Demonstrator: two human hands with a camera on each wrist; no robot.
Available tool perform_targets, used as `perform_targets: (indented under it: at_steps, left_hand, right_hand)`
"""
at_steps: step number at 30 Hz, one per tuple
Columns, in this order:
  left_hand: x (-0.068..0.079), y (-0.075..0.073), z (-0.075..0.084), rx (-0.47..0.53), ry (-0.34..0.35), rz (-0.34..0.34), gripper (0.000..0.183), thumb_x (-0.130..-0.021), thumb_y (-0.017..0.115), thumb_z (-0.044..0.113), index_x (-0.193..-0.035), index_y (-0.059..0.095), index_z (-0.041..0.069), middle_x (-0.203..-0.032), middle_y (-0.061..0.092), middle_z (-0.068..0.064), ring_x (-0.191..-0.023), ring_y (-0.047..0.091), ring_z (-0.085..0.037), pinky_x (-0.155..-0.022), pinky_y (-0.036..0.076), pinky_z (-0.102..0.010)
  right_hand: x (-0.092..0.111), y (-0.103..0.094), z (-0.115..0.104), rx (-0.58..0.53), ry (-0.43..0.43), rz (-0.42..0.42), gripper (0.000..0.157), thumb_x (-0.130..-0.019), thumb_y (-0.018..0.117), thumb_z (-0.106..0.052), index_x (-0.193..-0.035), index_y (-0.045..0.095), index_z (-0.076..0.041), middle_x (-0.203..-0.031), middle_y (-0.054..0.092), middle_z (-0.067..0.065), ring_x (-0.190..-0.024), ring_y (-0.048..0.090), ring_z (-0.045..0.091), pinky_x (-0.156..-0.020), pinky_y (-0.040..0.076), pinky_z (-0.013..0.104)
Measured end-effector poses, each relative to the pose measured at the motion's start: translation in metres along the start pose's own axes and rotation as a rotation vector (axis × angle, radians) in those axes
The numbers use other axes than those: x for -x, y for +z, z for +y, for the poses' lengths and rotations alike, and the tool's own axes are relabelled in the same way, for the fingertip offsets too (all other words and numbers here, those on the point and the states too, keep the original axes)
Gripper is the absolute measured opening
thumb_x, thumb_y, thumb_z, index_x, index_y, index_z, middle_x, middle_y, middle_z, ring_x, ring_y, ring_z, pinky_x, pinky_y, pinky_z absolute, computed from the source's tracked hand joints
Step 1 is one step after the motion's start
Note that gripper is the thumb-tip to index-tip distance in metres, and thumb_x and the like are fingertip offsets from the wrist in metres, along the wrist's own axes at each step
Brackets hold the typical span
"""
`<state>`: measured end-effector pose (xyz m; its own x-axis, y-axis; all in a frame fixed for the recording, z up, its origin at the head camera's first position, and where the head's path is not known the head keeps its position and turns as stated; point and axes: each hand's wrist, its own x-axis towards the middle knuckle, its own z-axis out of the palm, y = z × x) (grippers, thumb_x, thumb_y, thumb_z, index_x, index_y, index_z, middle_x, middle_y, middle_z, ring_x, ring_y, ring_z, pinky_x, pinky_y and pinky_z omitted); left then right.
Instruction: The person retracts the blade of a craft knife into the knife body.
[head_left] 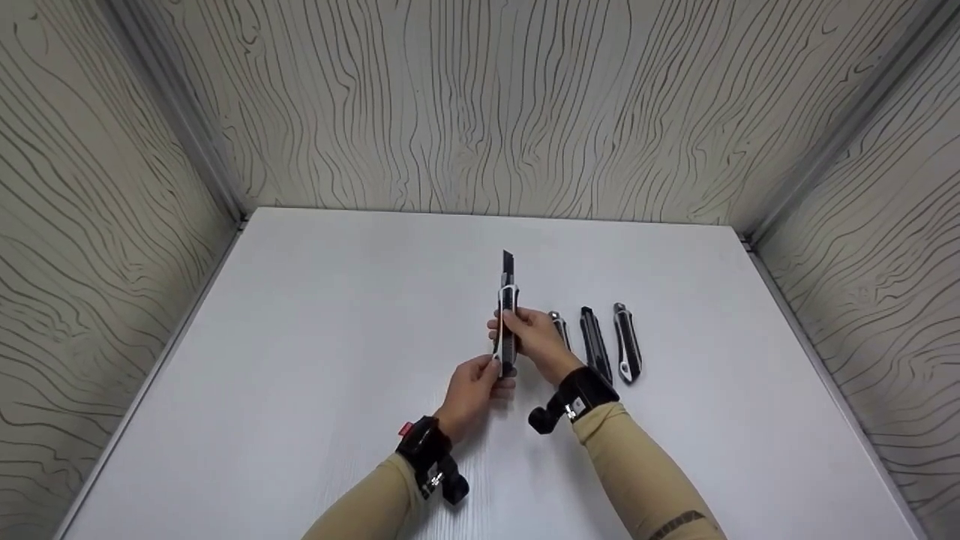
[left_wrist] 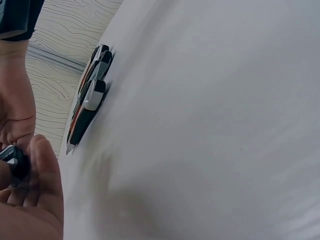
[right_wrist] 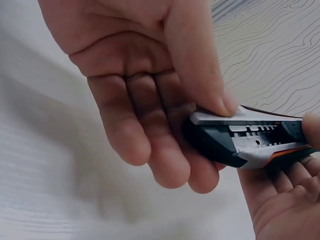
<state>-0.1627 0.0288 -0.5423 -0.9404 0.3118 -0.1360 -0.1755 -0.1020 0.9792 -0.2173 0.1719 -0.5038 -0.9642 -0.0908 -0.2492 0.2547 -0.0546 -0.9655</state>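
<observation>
Both hands hold one utility knife [head_left: 508,298] above the white table, its dark blade [head_left: 508,264] extended and pointing toward the back wall. My left hand [head_left: 469,390] pinches the butt end between thumb and fingers. Higher up the handle, my right hand [head_left: 541,337] grips it with the thumb lying along the slider side. The right wrist view shows the black end cap [right_wrist: 207,137], silver-grey body and orange trim close up, with the left thumb [right_wrist: 200,65] on top. In the left wrist view, the knife is mostly hidden by the hands.
Three more knives lie on the table [head_left: 337,300] right of the hands: one [head_left: 559,326] partly behind the right hand, a dark one [head_left: 594,341] partly behind the wristband, and a white-and-black one [head_left: 628,343]. Wood-grain panels [head_left: 480,112] enclose the back and sides.
</observation>
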Motion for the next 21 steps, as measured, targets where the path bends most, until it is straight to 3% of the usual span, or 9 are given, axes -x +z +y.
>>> perform_targets:
  at_steps: [7,17,21]
  left_hand:
    - [0.0000,0.0001,-0.0012,-0.005,-0.007,0.013,0.033,-0.104,0.043,0.014,-0.122,0.057,-0.009,-0.107,0.069,-0.025,-0.086,0.071,-0.022,-0.081,0.059,-0.041]
    - [0.0006,0.0016,0.0010,-0.020,-0.015,0.009,0.031,-0.104,0.043,0.014,-0.119,0.058,-0.009,-0.107,0.068,-0.026,-0.090,0.071,-0.027,-0.083,0.059,-0.043]
    - [-0.0001,0.0020,-0.0005,-0.021,-0.009,0.015,0.032,-0.104,0.044,0.014,-0.119,0.058,-0.010,-0.105,0.069,-0.026,-0.088,0.071,-0.026,-0.081,0.059,-0.044]
  right_hand:
    - [0.0006,0.0018,0.0024,-0.050,0.008,-0.018,0.035,-0.103,0.047,-0.016,-0.125,0.053,0.010,-0.110,0.069,0.017,-0.092,0.069,0.015,-0.089,0.057,0.032]
    - [0.0029,0.0026,0.0015,-0.035,0.001,0.007,0.031,-0.103,0.048,-0.014,-0.124,0.055,0.007,-0.115,0.065,0.023,-0.089,0.069,0.015,-0.087,0.057,0.031]
    - [0.0025,0.0024,0.0014,-0.038,-0.003,0.009,0.031,-0.103,0.048,-0.013,-0.124,0.054,0.008,-0.107,0.067,0.017,-0.088,0.069,0.015,-0.086,0.057,0.030]
